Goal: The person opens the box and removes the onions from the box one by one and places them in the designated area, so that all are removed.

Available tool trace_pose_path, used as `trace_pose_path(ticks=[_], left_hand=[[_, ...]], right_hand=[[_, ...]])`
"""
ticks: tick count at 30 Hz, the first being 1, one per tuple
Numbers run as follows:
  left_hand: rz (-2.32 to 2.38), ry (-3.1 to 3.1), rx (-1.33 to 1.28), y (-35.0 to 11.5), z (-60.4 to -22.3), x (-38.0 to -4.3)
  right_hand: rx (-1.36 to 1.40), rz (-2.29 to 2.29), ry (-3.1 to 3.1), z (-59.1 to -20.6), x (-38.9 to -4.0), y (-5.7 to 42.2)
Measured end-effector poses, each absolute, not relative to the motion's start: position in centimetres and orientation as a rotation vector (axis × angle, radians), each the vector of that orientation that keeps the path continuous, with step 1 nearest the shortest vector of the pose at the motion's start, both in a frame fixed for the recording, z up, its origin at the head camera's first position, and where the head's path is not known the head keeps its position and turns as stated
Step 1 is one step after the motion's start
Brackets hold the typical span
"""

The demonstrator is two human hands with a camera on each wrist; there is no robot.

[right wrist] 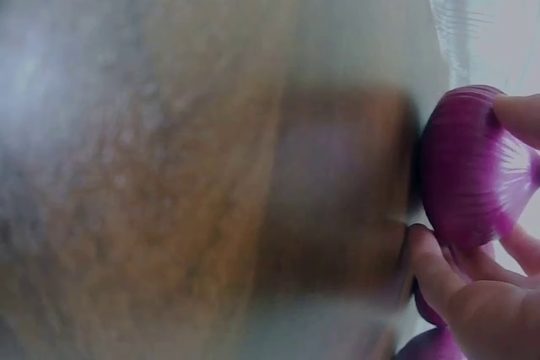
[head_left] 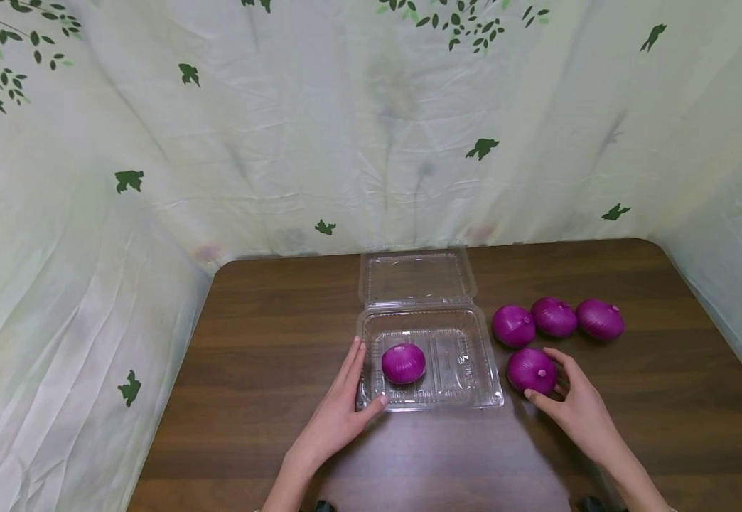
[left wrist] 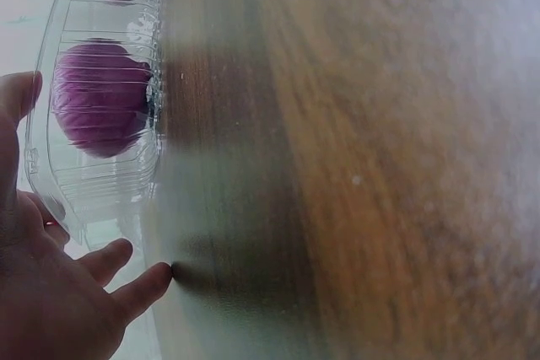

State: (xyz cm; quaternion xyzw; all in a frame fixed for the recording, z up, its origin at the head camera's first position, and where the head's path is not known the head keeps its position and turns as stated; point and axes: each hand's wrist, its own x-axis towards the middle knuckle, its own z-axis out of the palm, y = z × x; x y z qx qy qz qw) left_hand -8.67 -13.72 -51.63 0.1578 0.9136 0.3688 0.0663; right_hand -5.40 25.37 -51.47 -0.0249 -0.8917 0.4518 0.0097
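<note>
A red onion [head_left: 403, 363] sits inside a clear plastic clamshell container [head_left: 492, 384], its lid [head_left: 417, 277] folded open toward the back. My left hand [head_left: 339, 416] rests at the container's front left corner, thumb on the front rim and fairly straight fingers along the left side. Seen from the left wrist, the onion [left wrist: 101, 99] shows through the ribbed wall. Just right of the container, my right hand [head_left: 578, 405] grips another red onion [head_left: 531, 370] between thumb and fingers. The right wrist view shows this onion [right wrist: 468, 170] close over the tabletop, with fingertips low on its side.
Behind the right hand, three more red onions lie in a row: a left one [head_left: 513, 326], a middle one [head_left: 554, 317] and a right one [head_left: 600, 319]. The brown wooden table [head_left: 269, 334] backs onto a leaf-patterned curtain [head_left: 320, 142], which also hangs along both sides.
</note>
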Motion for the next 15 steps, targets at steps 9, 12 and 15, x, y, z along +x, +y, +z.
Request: trace_pose_path(ticks=[9,12,15], left_hand=[[1.107,2.757,0.472,-13.71,-51.6,-8.61],[1.108,2.756,0.469,-13.69,-51.57,-8.61],[1.11,2.754,0.467,-13.71,-51.56,-8.6]], right_hand=[[-0.079,1.399,-2.779,-51.43,-5.95,25.51],[-0.078,1.403,-2.779,-51.31,-5.83,25.53],[-0.07,1.352,-2.763,-51.09,-5.52,25.41]])
